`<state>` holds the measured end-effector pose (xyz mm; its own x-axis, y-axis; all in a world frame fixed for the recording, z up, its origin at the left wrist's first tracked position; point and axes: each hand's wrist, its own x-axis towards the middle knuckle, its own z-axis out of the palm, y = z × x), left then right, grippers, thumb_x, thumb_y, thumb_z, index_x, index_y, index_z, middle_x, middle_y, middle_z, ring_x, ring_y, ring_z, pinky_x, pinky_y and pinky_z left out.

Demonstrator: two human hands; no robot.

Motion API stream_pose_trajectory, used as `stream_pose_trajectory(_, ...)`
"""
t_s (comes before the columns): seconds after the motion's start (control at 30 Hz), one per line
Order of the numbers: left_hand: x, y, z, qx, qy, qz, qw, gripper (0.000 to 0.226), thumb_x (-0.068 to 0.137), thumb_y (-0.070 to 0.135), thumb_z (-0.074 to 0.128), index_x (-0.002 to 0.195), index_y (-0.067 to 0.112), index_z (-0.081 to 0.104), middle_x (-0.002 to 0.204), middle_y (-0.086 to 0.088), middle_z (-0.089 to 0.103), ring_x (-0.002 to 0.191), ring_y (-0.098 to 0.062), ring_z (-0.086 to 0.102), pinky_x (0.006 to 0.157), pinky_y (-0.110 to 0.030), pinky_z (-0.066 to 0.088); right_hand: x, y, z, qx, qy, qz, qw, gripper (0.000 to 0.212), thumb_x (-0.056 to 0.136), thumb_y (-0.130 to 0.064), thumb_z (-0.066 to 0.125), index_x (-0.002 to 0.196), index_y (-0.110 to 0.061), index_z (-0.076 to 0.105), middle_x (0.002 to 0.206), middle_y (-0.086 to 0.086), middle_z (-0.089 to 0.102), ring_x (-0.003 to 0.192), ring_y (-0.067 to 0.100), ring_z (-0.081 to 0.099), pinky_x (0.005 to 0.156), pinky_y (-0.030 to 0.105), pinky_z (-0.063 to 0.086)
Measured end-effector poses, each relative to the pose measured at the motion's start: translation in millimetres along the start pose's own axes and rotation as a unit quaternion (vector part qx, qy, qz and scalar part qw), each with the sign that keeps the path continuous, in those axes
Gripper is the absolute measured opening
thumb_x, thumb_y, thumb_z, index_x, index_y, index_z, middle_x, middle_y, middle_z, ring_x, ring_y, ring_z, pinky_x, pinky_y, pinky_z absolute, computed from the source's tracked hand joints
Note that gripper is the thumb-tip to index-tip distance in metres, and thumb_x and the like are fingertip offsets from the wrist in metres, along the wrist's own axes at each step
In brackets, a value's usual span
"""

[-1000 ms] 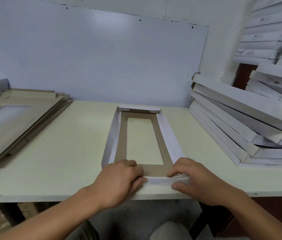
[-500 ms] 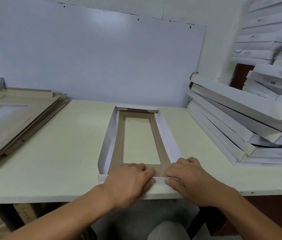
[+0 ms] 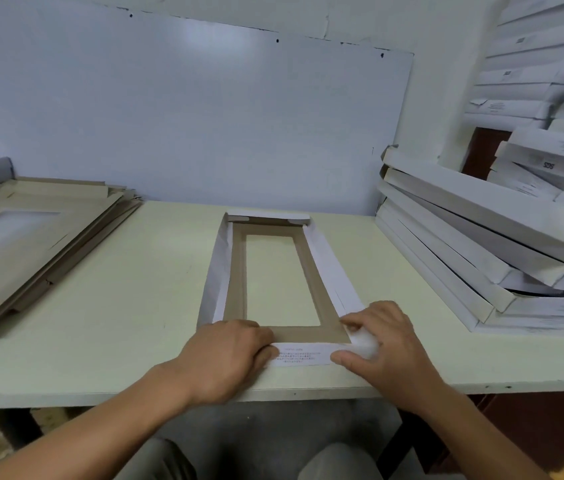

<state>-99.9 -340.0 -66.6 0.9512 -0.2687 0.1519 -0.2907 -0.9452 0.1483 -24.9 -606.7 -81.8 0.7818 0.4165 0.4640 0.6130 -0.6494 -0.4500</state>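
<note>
A flat brown cardboard box blank (image 3: 308, 335) with a long rectangular window cut in it and white flaps on all four sides lies in the middle of the pale bench (image 3: 117, 306), its near end right at the bench edge, where both hands can reach it. The left hand (image 3: 225, 355) covers the near-left corner, fingers close together and bent down over the end of the white printed flap (image 3: 299, 355). It seems to pin that end, though the thumb is hidden and I cannot tell whether it grips. The right hand (image 3: 388, 344) pinches the flap's right end between thumb and fingers, with the forefinger reaching onto the brown corner, probably to start the crease there. The side flaps already stand up, so this near flap looks like the last wall to raise. A stack of flat brown blanks (image 3: 31, 237) waits to the left, and a leaning pile of finished white boxes (image 3: 464, 244) is to the right, which keeps supply and output apart.
</note>
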Motion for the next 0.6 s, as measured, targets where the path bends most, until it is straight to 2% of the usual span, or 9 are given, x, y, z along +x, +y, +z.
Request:
stream_pose_trajectory(0.07,1.3,5.3,2.1,-0.003,0.022,-0.021,1.0,0.032,0.102,0.048,0.028,0.082,0.027,0.041,0.082,0.008,0.051,0.076,-0.017,0.051,0.067,-0.035,0.046,-9.0,-6.8,5.6,0.063,0.12,0.072,0.988,0.049,0.071,-0.043,0.085,0.111,-0.035,0.058,0.102,-0.026,0.052,0.099,-0.001,0.05,0.081,0.015,0.04)
stream_pose_trajectory(0.13,3.4,12.3,4.6,-0.012,0.047,-0.046,0.998,0.033,0.102,0.048,0.028,0.08,0.027,0.04,0.078,0.008,0.048,0.076,-0.018,0.051,0.063,-0.035,0.041,-12.6,-12.9,5.9,0.179,0.194,0.208,0.942,0.064,0.069,-0.053,0.081,0.123,-0.032,0.053,0.1,-0.016,0.054,0.087,0.004,0.057,0.071,0.019,0.045)
stream_pose_trajectory(0.2,6.0,20.8,6.3,-0.037,0.069,-0.071,0.994,0.035,0.102,0.048,0.03,0.076,0.027,0.037,0.074,0.008,0.043,0.073,-0.02,0.048,0.061,-0.034,0.037,-12.1,-18.9,6.8,0.299,0.169,0.306,0.888,0.088,0.073,-0.057,0.074,0.147,-0.023,0.04,0.103,-0.004,0.06,0.072,0.011,0.063,0.058,0.025,0.052)
stream_pose_trajectory(0.23,7.4,25.7,6.8,-0.05,0.081,-0.079,0.992,0.035,0.102,0.048,0.031,0.075,0.027,0.035,0.073,0.008,0.041,0.072,-0.019,0.046,0.061,-0.034,0.037,-10.9,-23.1,7.8,0.366,0.143,0.334,0.857,0.088,0.079,-0.052,0.074,0.152,-0.022,0.034,0.106,0.002,0.064,0.067,0.015,0.066,0.054,0.027,0.054)
stream_pose_trajectory(0.3,9.4,36.2,8.0,-0.068,0.102,-0.087,0.989,0.033,0.103,0.048,0.03,0.077,0.028,0.037,0.074,0.008,0.042,0.072,-0.018,0.045,0.062,-0.034,0.038,-7.5,-37.6,10.7,0.48,0.084,0.353,0.798,0.075,0.081,-0.047,0.075,0.142,-0.012,0.047,0.109,0.011,0.07,0.062,0.024,0.066,0.051,0.033,0.056)
stream_pose_trajectory(0.37,10.9,45.2,9.9,-0.075,0.115,-0.094,0.986,0.031,0.103,0.047,0.03,0.08,0.028,0.038,0.077,0.008,0.044,0.075,-0.02,0.048,0.065,-0.034,0.04,-5.3,-52.4,15.4,0.536,0.023,0.346,0.769,0.064,0.074,-0.052,0.073,0.122,-0.011,0.061,0.103,0.015,0.074,0.06,0.029,0.064,0.049,0.034,0.054)
stream_pose_trajectory(0.47,11.7,55.6,13.8,-0.076,0.127,-0.099,0.984,0.029,0.103,0.045,0.029,0.082,0.026,0.039,0.078,0.008,0.043,0.078,-0.022,0.051,0.066,-0.036,0.041,-1.3,-66.6,24.6,0.539,-0.01,0.339,0.771,0.046,0.087,-0.047,0.068,0.116,-0.012,0.059,0.088,0.014,0.074,0.054,0.029,0.062,0.048,0.033,0.052)
stream_pose_trajectory(0.6,8.5,62.5,13.8,-0.122,0.146,-0.07,0.979,0.021,0.103,0.039,0.032,0.085,0.028,0.035,0.079,0.008,0.046,0.074,-0.02,0.048,0.065,-0.036,0.04,3.0,-71.2,32.7,0.495,0.029,0.316,0.809,0.035,0.095,-0.04,0.064,0.112,-0.011,0.053,0.074,0.014,0.071,0.05,0.027,0.061,0.045,0.031,0.05)
